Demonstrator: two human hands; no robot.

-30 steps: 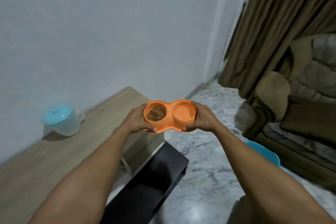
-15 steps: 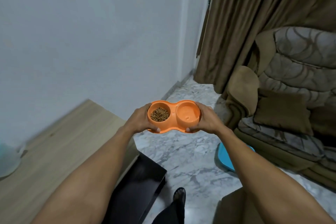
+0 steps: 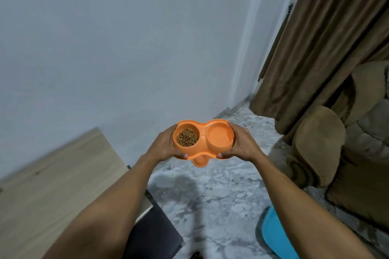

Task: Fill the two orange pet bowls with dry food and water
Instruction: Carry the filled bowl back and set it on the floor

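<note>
An orange double pet bowl point(image 3: 202, 135) is held in the air in front of me, over the marble floor. Its left cup holds brown dry food point(image 3: 187, 137). Its right cup point(image 3: 220, 137) looks orange inside; whether it holds water I cannot tell. My left hand point(image 3: 163, 146) grips the left end with the thumb under the front rim. My right hand point(image 3: 242, 144) grips the right end the same way. The bowl tilts slightly toward me.
A light wooden tabletop point(image 3: 52, 191) lies at lower left, with a black cabinet point(image 3: 153, 231) beside it. A brown sofa point(image 3: 341, 153) and brown curtain point(image 3: 315, 48) stand on the right. A blue plastic object point(image 3: 275, 235) lies on the marble floor point(image 3: 210, 195).
The view has swung right and away from the table; the lidded container on it has left the frame. Both hands keep the same grip on the bowl, which has tilted slightly toward me.
</note>
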